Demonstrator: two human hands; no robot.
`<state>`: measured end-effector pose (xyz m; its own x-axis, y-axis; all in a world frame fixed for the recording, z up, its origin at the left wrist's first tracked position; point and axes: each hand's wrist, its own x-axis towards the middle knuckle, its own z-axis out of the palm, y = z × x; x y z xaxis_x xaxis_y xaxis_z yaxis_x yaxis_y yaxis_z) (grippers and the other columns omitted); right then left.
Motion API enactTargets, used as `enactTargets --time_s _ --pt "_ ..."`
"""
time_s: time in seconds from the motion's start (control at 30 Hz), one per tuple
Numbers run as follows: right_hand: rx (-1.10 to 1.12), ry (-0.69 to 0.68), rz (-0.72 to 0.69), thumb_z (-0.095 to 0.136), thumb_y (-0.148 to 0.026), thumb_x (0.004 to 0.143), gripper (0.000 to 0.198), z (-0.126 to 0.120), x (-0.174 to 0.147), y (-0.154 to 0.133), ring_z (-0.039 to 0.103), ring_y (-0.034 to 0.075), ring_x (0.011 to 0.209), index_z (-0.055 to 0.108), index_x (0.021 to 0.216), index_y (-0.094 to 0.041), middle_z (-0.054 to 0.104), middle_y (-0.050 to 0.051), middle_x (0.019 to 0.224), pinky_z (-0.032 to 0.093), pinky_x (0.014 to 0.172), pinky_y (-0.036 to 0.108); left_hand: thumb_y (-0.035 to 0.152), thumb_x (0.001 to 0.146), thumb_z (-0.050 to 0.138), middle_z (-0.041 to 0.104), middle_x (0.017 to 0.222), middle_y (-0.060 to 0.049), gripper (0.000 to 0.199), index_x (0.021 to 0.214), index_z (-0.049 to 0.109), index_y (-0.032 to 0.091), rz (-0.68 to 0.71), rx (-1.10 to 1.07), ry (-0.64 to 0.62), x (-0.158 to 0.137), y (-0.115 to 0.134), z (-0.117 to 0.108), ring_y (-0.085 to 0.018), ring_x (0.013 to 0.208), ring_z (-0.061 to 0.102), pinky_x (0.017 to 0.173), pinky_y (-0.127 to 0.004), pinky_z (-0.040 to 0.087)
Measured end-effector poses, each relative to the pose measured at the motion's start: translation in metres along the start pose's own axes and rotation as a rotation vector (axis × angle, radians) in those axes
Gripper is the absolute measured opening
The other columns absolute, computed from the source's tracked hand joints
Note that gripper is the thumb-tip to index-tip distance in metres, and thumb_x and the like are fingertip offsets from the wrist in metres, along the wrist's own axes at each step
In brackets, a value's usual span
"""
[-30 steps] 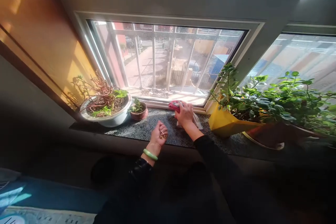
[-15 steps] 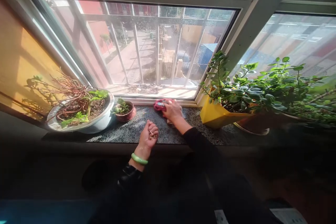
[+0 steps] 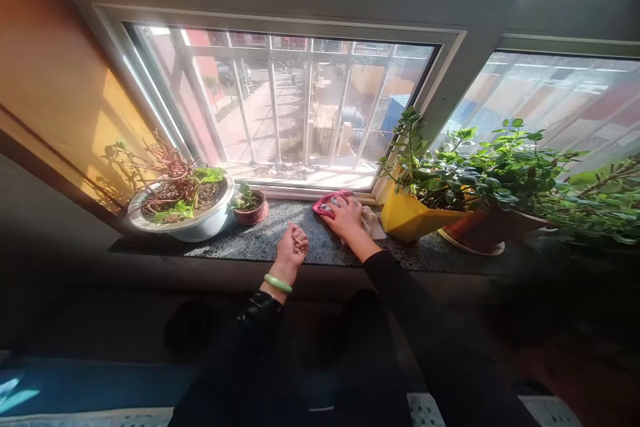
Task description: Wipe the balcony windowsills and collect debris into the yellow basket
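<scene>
The pink-and-pale cloth [image 3: 374, 223] lies on the speckled windowsill [image 3: 323, 251], directly beneath my right grip [image 3: 346, 217], whose fingers spread across it; whether they pinch any fabric I cannot tell. My left grip [image 3: 291, 248], apart from the cloth, curls round small bits [image 3: 300, 245] in its palm. I judge the work partway along: those bits are gathered, but how much is left doesn't show. Left of both grips stands a small reddish pot [image 3: 253, 215]; right of them, a yellow planter [image 3: 415, 223]; beyond, the window [image 3: 260, 107].

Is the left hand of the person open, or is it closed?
Closed: the left hand curls its fingers around small pale pieces, partly visible.
</scene>
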<state>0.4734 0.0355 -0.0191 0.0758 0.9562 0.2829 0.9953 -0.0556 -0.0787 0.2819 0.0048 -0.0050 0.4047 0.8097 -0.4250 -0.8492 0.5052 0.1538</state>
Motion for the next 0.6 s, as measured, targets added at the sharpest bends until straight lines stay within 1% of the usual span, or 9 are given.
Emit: enactTargets --time_s 0.07,0.2,0.27,0.3,0.37,0.4,0.47,0.5,0.6 --pt "-0.016 -0.012 0.027 0.045 -0.054 0.096 0.046 0.004 0.001 0.011 0.035 0.033 0.131 0.067 0.128 -0.031 0.051 0.004 0.15 0.033 0.105 0.047 0.03 0.107 0.038 0.032 0.052 0.009 0.037 0.071 0.04 0.019 -0.011 -0.008 0.001 0.001 0.001 0.0 -0.002 0.035 0.03 0.033 -0.012 0.022" --pt "-0.066 -0.013 0.159 0.047 -0.042 0.096 0.041 0.001 -0.002 0.049 0.043 0.031 0.122 0.069 0.125 -0.023 0.052 0.01 0.145 0.039 0.098 0.041 0.031 0.107 0.037 0.03 0.052 0.009 0.038 0.071 0.039 0.019 -0.021 -0.009 0.01 0.0 0.001 0.001 -0.002 0.035 0.029 0.033 -0.012 0.021" --pt "-0.072 -0.01 0.224 0.047 -0.039 0.096 0.04 -0.004 -0.005 0.057 0.046 0.032 0.116 0.072 0.12 -0.019 0.055 0.013 0.139 0.041 0.095 0.042 0.031 0.107 0.037 0.03 0.052 0.009 0.038 0.071 0.039 0.019 -0.016 -0.005 0.012 -0.001 0.001 0.001 -0.002 0.035 0.028 0.033 -0.012 0.02" --pt "-0.063 0.002 0.252 0.046 -0.037 0.096 0.039 -0.006 -0.005 0.054 0.047 0.033 0.113 0.072 0.118 -0.018 0.056 0.015 0.135 0.041 0.093 0.043 0.031 0.107 0.038 0.03 0.052 0.009 0.038 0.071 0.039 0.019 -0.015 -0.006 0.007 -0.001 0.0 0.0 -0.002 0.035 0.028 0.033 -0.011 0.02" --pt "-0.017 0.058 0.259 0.046 -0.035 0.096 0.039 -0.009 -0.004 0.036 0.047 0.034 0.114 0.072 0.118 -0.017 0.057 0.016 0.134 0.042 0.092 0.045 0.031 0.107 0.037 0.03 0.053 0.009 0.038 0.071 0.038 0.019 -0.018 -0.014 -0.019 -0.001 0.0 -0.001 -0.002 0.035 0.029 0.033 -0.011 0.021" --pt "0.018 0.09 0.225 0.047 -0.035 0.096 0.038 -0.009 -0.003 0.021 0.046 0.035 0.116 0.071 0.12 -0.018 0.056 0.016 0.136 0.042 0.092 0.046 0.031 0.107 0.037 0.03 0.053 0.009 0.038 0.071 0.038 0.019 -0.022 -0.015 -0.034 -0.001 0.0 -0.002 -0.002 0.036 0.029 0.034 -0.011 0.021" --pt "0.093 0.124 0.07 0.052 -0.037 0.094 0.038 -0.007 0.004 -0.018 0.043 0.036 0.123 0.069 0.125 -0.022 0.052 0.013 0.145 0.042 0.095 0.048 0.031 0.107 0.037 0.029 0.053 0.009 0.038 0.071 0.038 0.019 -0.022 -0.006 -0.052 0.001 0.002 -0.004 -0.003 0.036 0.029 0.033 -0.011 0.02" --pt "0.128 0.11 -0.022 0.055 -0.041 0.093 0.039 -0.004 0.009 -0.039 0.041 0.037 0.126 0.069 0.126 -0.026 0.05 0.011 0.148 0.042 0.096 0.049 0.03 0.107 0.037 0.028 0.053 0.009 0.039 0.07 0.038 0.019 -0.011 0.0 -0.05 0.001 0.003 -0.005 -0.003 0.036 0.028 0.033 -0.011 0.02" --pt "0.181 -0.007 -0.232 0.054 -0.056 0.092 0.042 0.007 0.029 -0.094 0.041 0.039 0.131 0.069 0.126 -0.036 0.057 0.005 0.143 0.039 0.101 0.055 0.027 0.107 0.037 0.026 0.053 0.009 0.039 0.069 0.036 0.02 0.033 0.01 -0.051 0.002 0.006 -0.01 -0.003 0.036 0.027 0.033 -0.011 0.019"
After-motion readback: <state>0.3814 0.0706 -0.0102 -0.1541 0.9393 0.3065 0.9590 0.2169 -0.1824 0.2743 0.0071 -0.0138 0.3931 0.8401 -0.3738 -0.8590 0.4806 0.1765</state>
